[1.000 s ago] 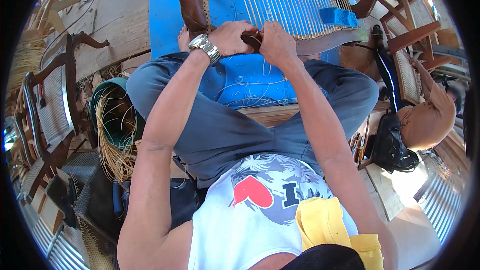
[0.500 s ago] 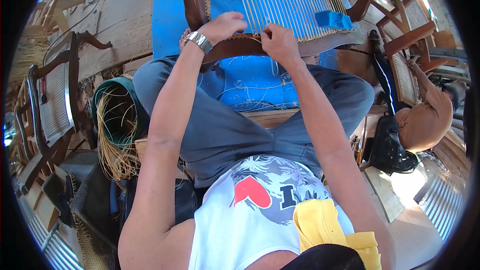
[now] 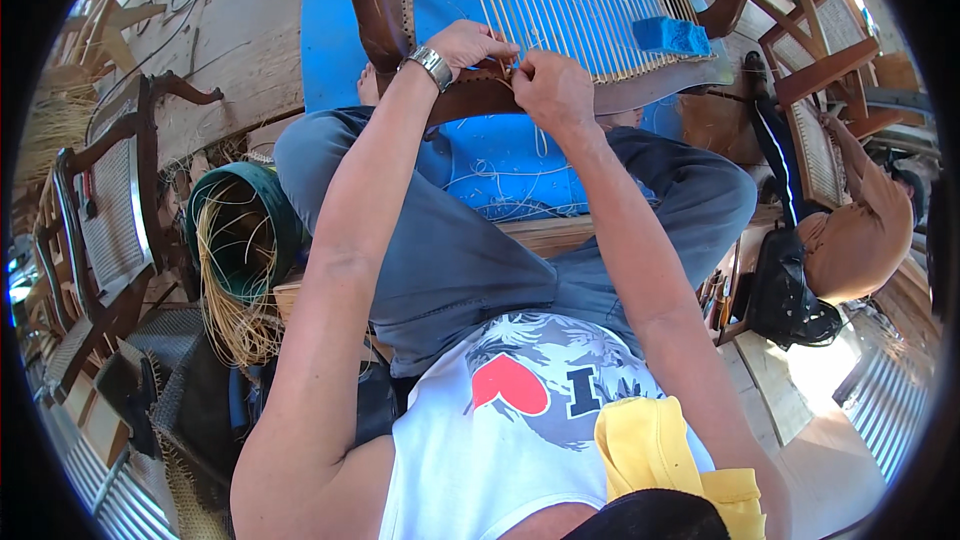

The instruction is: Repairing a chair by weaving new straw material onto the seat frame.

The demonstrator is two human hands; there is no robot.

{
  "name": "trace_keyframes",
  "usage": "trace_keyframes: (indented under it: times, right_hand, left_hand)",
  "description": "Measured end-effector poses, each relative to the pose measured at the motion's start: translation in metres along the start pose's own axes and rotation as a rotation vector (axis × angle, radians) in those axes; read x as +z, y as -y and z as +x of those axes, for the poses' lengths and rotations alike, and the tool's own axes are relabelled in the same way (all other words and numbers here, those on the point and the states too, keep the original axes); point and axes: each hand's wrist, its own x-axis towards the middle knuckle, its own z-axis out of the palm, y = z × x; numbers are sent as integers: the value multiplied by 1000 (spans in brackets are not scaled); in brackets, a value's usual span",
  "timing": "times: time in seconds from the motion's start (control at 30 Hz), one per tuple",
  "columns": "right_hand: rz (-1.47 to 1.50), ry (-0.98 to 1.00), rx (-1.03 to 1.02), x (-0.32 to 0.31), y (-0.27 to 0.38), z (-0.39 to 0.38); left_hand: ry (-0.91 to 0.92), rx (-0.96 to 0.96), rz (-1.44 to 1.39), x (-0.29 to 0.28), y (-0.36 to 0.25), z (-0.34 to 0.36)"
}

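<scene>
In front of me is a dark wooden chair frame [image 3: 465, 100] with small holes along its rails. Pale parallel cane strands [image 3: 560, 15] are strung across its opening. My left hand [image 3: 470, 48], a metal watch at its wrist, reaches over the near rail with thumb and fingers pinched on a thin cane strand [image 3: 504, 72]. Close beside it, my right hand [image 3: 556, 88] is closed at the rail's edge, its fingertips meeting the same strand. A loose loop of cane hangs below the right hand. The fingertips partly hide the strand's path. A blue block [image 3: 670, 36] lies on the strung cane.
A green bucket [image 3: 283, 230] with trailing cane stands left of my knee. Caned chairs [image 3: 110, 195] are at the far left. To the right, another person [image 3: 860, 235] handles a caned chair, near a black bag [image 3: 790, 295]. A blue sheet [image 3: 510, 165] lies under the frame.
My left hand has moved right and slightly up, its fingertips now nearly meeting my right hand's. The right hand has shifted slightly left.
</scene>
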Motion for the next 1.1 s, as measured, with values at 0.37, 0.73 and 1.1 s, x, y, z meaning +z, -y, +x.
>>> trace_keyframes:
  times: [0.37, 0.73, 1.1]
  right_hand:
    - [-13, -30, -43, 6, 1, -6]
    - [-63, -133, -11, 17, 9, -14]
    - [90, -147, -30, 20, -23, -10]
  left_hand:
    - [145, -42, -174, -11, 11, 5]
    - [142, -28, -335, -13, 26, 12]
    - [-166, 514, 542, -2, 24, 15]
